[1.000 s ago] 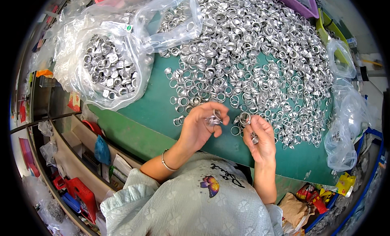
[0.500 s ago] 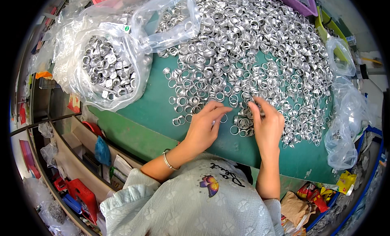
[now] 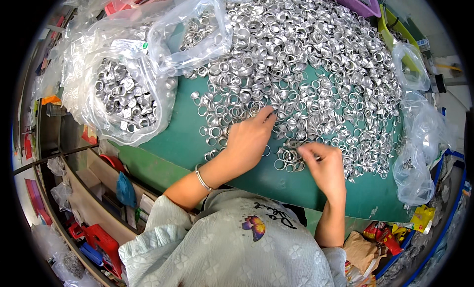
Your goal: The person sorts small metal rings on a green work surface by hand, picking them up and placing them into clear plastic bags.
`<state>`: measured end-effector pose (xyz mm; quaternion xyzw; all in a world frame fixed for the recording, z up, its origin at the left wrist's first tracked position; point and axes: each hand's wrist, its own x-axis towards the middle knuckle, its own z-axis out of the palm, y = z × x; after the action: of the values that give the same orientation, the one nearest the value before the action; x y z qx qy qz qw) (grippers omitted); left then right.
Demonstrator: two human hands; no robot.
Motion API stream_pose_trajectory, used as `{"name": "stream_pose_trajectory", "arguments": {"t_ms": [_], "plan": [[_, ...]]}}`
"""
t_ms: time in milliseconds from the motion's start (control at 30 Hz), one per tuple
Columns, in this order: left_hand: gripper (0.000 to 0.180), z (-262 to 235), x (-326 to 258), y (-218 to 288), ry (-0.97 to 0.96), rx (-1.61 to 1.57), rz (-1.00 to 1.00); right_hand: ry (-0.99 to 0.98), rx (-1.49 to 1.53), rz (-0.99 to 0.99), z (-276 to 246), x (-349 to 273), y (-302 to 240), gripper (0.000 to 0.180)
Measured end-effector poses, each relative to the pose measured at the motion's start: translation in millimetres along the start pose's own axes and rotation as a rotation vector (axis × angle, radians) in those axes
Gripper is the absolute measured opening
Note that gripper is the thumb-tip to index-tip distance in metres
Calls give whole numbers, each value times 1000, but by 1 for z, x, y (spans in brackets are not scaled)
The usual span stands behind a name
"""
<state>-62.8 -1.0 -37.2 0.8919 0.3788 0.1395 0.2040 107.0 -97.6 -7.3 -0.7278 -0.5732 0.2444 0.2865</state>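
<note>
A broad spread of silver-coloured metal rings (image 3: pixel 296 45) covers much of the green tabletop. My left hand (image 3: pixel 249 141), with a bangle (image 3: pixel 201 180) at its wrist, reaches into the near part of the spread. Its fingertips are pinched together on a ring there, mostly hidden by the fingers. My right hand (image 3: pixel 326 168) is beside a small heap of rings (image 3: pixel 289 158) near the table's front. The thumb and forefinger meet at the heap's right edge; whatever is between them is too small to make out.
At the left stands an open clear plastic bag (image 3: pixel 165 106) holding chunkier rings. Another clear bag (image 3: pixel 157 45) lies beside it. A purple bin (image 3: pixel 363 5) and a yellow-green bin (image 3: pixel 387 22) stand far right. Crumpled clear bags (image 3: pixel 419 143) hang at the right edge.
My left hand has moved up and away from me into the spread of rings. My right hand has come down toward the small heap. The view has shifted slightly.
</note>
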Motion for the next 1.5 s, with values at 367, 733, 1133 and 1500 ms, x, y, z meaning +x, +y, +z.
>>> {"name": "stream_pose_trajectory", "arguments": {"t_ms": [367,733,1133,1500], "plan": [[10,-1,0,-5,200,-443,-66,121,-475,-149,23,48,5,10],[14,-19,-13,-1,-326,-1850,-666,-184,1447,441,17,-2,4,14],[37,-33,-22,16,-310,-1859,-603,-178,1460,352,23,-15,-1,15],[36,-30,-30,18,-380,-1865,-526,-174,1434,322,23,-22,-5,12]]}}
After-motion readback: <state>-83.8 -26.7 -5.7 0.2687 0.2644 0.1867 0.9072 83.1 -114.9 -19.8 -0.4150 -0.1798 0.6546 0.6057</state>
